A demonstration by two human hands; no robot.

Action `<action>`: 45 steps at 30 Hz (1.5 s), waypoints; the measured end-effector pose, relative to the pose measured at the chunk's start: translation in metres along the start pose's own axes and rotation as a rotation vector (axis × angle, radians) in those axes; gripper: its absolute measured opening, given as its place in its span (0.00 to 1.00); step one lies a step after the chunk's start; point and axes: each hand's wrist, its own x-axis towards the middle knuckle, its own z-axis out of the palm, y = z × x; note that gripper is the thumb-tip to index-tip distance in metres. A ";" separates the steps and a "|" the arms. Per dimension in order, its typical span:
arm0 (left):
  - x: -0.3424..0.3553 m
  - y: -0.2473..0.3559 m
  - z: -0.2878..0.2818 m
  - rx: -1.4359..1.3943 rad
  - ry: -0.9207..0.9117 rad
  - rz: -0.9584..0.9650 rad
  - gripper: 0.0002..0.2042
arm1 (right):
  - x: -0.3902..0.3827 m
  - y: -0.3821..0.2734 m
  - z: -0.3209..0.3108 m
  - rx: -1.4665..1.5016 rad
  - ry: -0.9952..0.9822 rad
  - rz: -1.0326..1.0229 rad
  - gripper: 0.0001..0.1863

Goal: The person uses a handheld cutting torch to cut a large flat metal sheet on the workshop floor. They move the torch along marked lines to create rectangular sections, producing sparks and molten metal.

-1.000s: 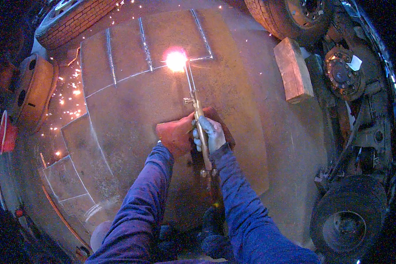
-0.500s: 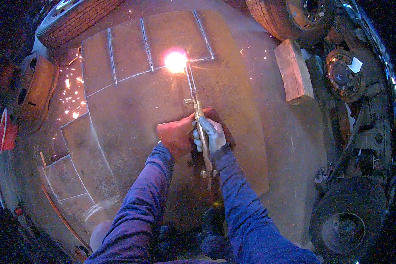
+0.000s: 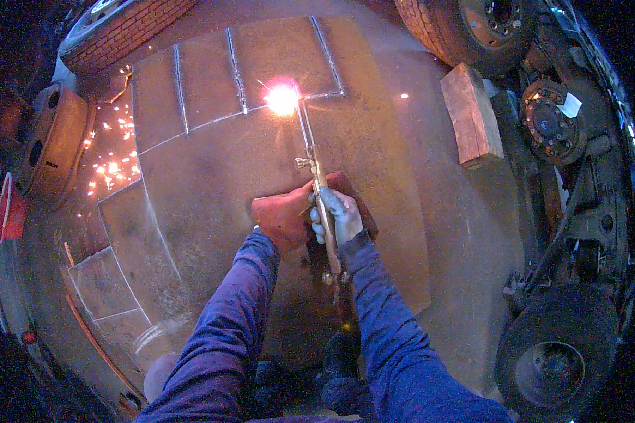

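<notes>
A long brass cutting torch [image 3: 316, 180] reaches away from me over a large rusty steel plate [image 3: 212, 183]. Its tip burns with a bright flame [image 3: 282, 99] on a cut line in the plate. My right hand [image 3: 337, 215] is closed around the torch handle. My left hand [image 3: 283, 220], in a reddish glove, lies beside it and steadies the torch. Both arms wear blue sleeves. Cut seams divide the far part of the plate into rectangles.
Glowing sparks [image 3: 113, 166] lie scattered left of the plate. A wooden block [image 3: 471, 116] sits at the right. Tyres stand at the top left [image 3: 130, 25], top right [image 3: 466, 28] and bottom right [image 3: 554, 356]. A wheel hub [image 3: 552, 121] and rims [image 3: 49, 151] flank the plate.
The flame has crept slightly right along the cut line. The shower of sparks at the left has thinned and settled lower. My hands hold the same grip.
</notes>
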 end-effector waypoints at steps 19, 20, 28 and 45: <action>0.003 -0.008 0.012 -0.006 0.077 0.110 0.29 | 0.000 -0.002 0.001 -0.008 0.001 0.006 0.24; 0.003 -0.008 0.011 0.009 0.062 0.097 0.29 | 0.000 -0.002 0.001 -0.013 0.004 0.006 0.24; 0.003 -0.010 0.014 -0.011 0.060 0.077 0.30 | -0.001 -0.003 0.000 -0.025 -0.005 0.005 0.24; 0.006 -0.019 0.024 -0.112 0.086 0.067 0.33 | 0.000 -0.002 -0.002 -0.033 -0.025 -0.012 0.25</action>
